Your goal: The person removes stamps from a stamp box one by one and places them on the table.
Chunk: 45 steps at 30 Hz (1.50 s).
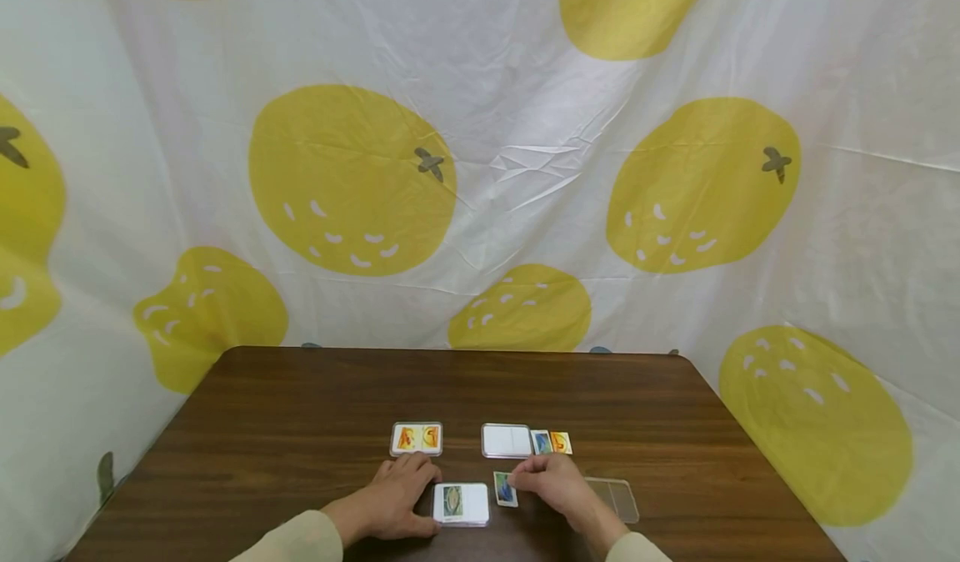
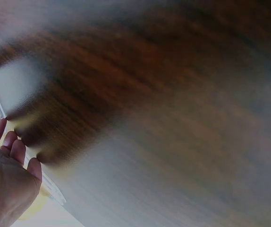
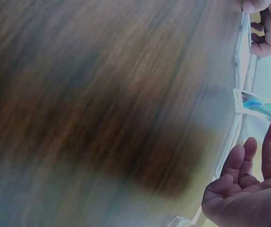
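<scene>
Right wrist: fingers (image 3: 269,153) (nearly meeting) pinch card (image 3: 256,106).

3 loose pics (image 1: 503,494) (image 1: 542,443) (image 1: 561,443), 4 cases (image 1: 417,425) (image 1: 506,441) (image 1: 476,504) (image 1: 624,495), 2 hands (image 1: 401,495) (image 1: 561,485), 1 tbl (image 1: 330,387).

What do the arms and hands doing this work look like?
They are a person's: the left hand and right hand are bare, without gloves. The left sleeve and right sleeve are pale cream and look plain, ending short of the hands. No cables show.
</scene>
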Available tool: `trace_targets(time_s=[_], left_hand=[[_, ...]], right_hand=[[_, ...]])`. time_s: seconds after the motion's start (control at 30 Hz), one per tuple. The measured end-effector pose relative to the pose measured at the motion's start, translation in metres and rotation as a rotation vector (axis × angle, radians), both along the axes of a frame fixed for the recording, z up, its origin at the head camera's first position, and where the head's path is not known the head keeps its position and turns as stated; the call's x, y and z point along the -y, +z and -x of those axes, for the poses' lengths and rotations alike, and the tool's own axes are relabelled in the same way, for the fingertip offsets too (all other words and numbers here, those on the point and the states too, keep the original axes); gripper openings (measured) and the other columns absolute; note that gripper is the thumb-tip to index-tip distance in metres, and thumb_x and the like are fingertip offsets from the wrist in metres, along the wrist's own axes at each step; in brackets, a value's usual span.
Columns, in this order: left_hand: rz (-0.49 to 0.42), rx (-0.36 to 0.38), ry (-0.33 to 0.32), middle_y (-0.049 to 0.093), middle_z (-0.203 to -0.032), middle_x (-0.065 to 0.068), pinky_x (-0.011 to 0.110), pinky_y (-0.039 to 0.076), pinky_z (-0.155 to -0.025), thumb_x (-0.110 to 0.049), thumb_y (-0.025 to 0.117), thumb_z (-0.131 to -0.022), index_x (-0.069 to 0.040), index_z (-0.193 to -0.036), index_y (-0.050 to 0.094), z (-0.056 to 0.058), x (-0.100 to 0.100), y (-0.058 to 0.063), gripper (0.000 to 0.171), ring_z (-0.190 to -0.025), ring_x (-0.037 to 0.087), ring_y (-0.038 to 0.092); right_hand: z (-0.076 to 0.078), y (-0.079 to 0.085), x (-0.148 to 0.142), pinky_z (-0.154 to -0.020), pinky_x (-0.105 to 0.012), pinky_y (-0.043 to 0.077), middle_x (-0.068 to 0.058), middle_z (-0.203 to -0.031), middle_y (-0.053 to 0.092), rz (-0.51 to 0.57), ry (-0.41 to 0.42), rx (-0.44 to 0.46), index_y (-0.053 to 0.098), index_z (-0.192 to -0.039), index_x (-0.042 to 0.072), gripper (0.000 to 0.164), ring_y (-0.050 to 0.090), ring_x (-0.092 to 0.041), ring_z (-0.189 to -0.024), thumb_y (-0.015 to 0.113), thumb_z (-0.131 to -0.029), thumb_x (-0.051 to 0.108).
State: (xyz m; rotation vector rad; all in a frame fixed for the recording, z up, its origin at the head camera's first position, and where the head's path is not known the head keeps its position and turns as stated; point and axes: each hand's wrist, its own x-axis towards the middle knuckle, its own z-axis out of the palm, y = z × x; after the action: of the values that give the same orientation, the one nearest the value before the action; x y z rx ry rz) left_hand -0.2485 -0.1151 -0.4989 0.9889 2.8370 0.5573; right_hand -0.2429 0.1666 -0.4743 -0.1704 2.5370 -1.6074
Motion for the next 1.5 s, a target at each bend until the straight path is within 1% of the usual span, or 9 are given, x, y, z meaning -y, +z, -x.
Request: trace_targets(time_s=[0.17,0.3,0.5,0.63,0.73,1.07,1.3,1.5], left_hand=[[0.002,0.006,0.004,0.047,-0.124,0.002,0.051,0.037,-0.092,-0.048,0.076,-0.080,-0.018,-0.116,0.055,0.000,0.000,-0.001,0.052,-0.120,0.026,0.044],[-0.002,0.005,0.002,0.047,-0.123,0.002,0.050,0.037,-0.092,-0.048,0.076,-0.080,-0.017,-0.116,0.055,0.000,0.000,-0.001,0.052,-0.120,0.026,0.044],[-0.009,-0.004,-0.005,0.048,-0.123,0.002,0.052,0.037,-0.093,-0.048,0.076,-0.080,-0.016,-0.116,0.055,0.000,-0.001,-0.001,0.052,-0.120,0.027,0.045],[-0.005,0.000,-0.001,0.047,-0.123,0.001,0.052,0.036,-0.094,-0.048,0.076,-0.080,-0.016,-0.116,0.055,-0.001,-0.001,0.000,0.052,-0.120,0.026,0.045],[0.000,0.000,0.000,0.047,-0.123,0.001,0.051,0.036,-0.094,-0.048,0.076,-0.080,-0.017,-0.116,0.055,-0.001,-0.001,0.000,0.052,-0.120,0.026,0.044],[0.003,-0.005,0.002,0.047,-0.121,0.000,0.050,0.037,-0.093,-0.049,0.076,-0.079,-0.018,-0.115,0.056,0.000,-0.001,-0.001,0.052,-0.118,0.024,0.045],[-0.004,0.007,0.004,0.047,-0.122,0.000,0.052,0.036,-0.094,-0.048,0.076,-0.080,-0.017,-0.116,0.055,-0.002,0.000,0.001,0.052,-0.119,0.025,0.045],[0.000,0.002,0.008,0.047,-0.122,0.000,0.051,0.036,-0.094,-0.048,0.076,-0.079,-0.017,-0.116,0.056,-0.001,-0.001,0.000,0.052,-0.119,0.025,0.045]], right_hand=[[0.001,-0.003,-0.001,-0.065,-0.031,0.037,0.003,-0.076,0.060,-0.021,-0.018,-0.035,0.071,-0.084,-0.004,0.016,0.047,-0.014,-0.074,0.075,-0.082,0.011],[0.001,-0.005,0.001,-0.061,-0.030,0.037,0.004,-0.070,0.058,-0.072,-0.036,-0.075,0.071,-0.080,-0.001,0.013,0.047,-0.013,-0.069,0.076,-0.081,0.011],[0.003,-0.011,0.003,-0.061,-0.031,0.039,0.003,-0.071,0.062,-0.154,-0.058,-0.130,0.071,-0.077,0.004,0.011,0.049,-0.013,-0.068,0.076,-0.080,0.013],[0.004,-0.011,0.005,-0.058,-0.031,0.038,0.005,-0.066,0.058,-0.232,-0.082,-0.149,0.071,-0.075,0.008,0.010,0.048,-0.012,-0.064,0.075,-0.080,0.016],[0.004,-0.012,0.005,-0.057,-0.032,0.037,0.006,-0.064,0.055,-0.258,-0.095,-0.147,0.071,-0.075,0.010,0.010,0.047,-0.013,-0.062,0.075,-0.080,0.017],[0.004,-0.012,0.007,-0.057,-0.032,0.038,0.005,-0.065,0.056,-0.305,-0.115,-0.133,0.070,-0.076,0.011,0.011,0.048,-0.014,-0.063,0.076,-0.081,0.019],[0.003,-0.009,0.006,-0.061,-0.033,0.041,0.003,-0.074,0.063,-0.281,-0.124,-0.137,0.071,-0.080,0.009,0.010,0.051,-0.014,-0.068,0.076,-0.080,0.018],[0.003,-0.010,0.007,-0.062,-0.033,0.042,0.002,-0.075,0.064,-0.274,-0.124,-0.146,0.072,-0.081,0.009,0.010,0.051,-0.014,-0.068,0.076,-0.080,0.018]])
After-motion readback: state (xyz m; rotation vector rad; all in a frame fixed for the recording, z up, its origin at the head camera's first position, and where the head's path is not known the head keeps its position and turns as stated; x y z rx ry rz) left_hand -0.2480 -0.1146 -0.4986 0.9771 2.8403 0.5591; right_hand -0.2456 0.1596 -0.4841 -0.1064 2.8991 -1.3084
